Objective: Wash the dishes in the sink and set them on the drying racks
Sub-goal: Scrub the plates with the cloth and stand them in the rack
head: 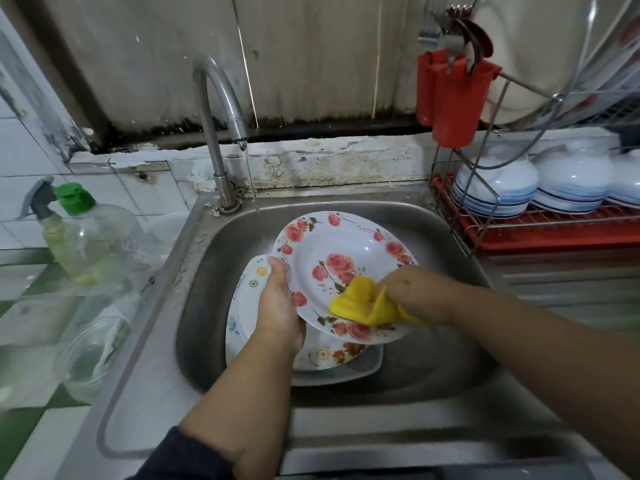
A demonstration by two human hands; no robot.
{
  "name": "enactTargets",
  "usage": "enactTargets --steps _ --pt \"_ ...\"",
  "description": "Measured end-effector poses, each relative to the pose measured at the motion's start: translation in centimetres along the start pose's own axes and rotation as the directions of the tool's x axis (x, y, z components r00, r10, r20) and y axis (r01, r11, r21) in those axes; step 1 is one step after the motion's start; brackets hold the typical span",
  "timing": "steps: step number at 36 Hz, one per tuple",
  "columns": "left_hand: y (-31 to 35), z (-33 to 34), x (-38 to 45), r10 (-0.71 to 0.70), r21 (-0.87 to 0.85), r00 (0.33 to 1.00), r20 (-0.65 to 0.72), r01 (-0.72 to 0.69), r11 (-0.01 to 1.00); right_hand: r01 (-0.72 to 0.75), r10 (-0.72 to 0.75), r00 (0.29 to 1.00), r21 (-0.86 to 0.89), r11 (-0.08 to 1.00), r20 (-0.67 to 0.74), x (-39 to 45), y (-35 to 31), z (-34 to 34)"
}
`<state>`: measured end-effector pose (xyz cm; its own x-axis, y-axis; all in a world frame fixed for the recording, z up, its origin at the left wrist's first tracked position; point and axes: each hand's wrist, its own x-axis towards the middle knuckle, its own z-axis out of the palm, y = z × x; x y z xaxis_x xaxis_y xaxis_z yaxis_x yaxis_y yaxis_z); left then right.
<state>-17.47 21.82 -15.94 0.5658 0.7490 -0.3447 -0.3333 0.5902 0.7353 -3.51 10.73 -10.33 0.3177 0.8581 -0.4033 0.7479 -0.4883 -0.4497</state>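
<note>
Plate (341, 268) with pink roses is over the sink (450, 237), tilted, and I hold it there. My left hand (277, 306) grips its left rim, thumb on the upper side. My right hand (401, 289) presses a yellow cloth (360, 303) on the near part of the plate, with fingers curled around the cloth. Under the plate, more plates (249, 289) lie stacked in the sink. From the tap (221, 109) behind the sink a thin stream of water falls to the far edge of the basin. Right of the sink stands the rack (540, 226) with white bowls (495, 188) upside down, and a red cutlery holder (453, 98) hangs on it. Left of the sink is a soap bottle (86, 237) with green cap
</note>
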Motion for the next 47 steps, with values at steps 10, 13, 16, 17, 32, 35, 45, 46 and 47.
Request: enactTargets --steps 10,13,16,17,32,35,45,46,47 --pt "0.1 -0.1 -0.3 -0.096 0.059 0.99 0.102 0.091 0.994 0.139 -0.102 0.983 0.246 0.959 -0.156 4.8 -2.5 1.9" --pt "0.3 -0.4 -0.1 -0.104 -0.002 0.991 0.082 0.104 0.995 0.239 -0.225 0.971 0.342 0.909 -0.079 3.3 -3.1 2.7" --pt "0.4 -0.5 0.1 -0.066 -0.055 0.997 0.048 0.069 0.996 0.221 -0.234 0.972 0.246 0.944 0.023 1.5 -1.1 0.9" --pt "0.4 -0.4 0.1 -0.04 -0.054 0.998 0.039 0.042 0.998 0.18 -0.19 0.98 0.15 0.972 0.052 1.3 -0.3 0.1" --pt "0.7 -0.1 0.0 -0.03 -0.027 0.995 0.097 0.033 0.999 0.444 -0.408 0.894 -0.251 0.86 0.185 3.7 -1.0 2.1" --pt "0.9 0.1 0.0 -0.017 -0.041 0.997 0.076 0.02 0.999 0.361 -0.323 0.929 -0.246 0.899 0.181 3.4 1.1 0.7" --pt "1.1 -0.6 -0.1 -0.013 0.021 0.991 0.131 0.011 1.0 0.236 -0.306 0.945 -0.401 0.885 -0.117 6.5 -2.4 3.2" --pt "1.2 -0.6 -0.1 -0.014 0.025 0.992 0.128 0.011 1.0 0.305 -0.354 0.933 -0.387 0.87 -0.061 6.1 -2.6 3.5" --pt "1.2 -0.7 0.0 -0.015 0.023 0.992 0.123 0.012 1.0 0.385 -0.407 0.913 -0.351 0.853 0.014 5.6 -2.5 3.6"
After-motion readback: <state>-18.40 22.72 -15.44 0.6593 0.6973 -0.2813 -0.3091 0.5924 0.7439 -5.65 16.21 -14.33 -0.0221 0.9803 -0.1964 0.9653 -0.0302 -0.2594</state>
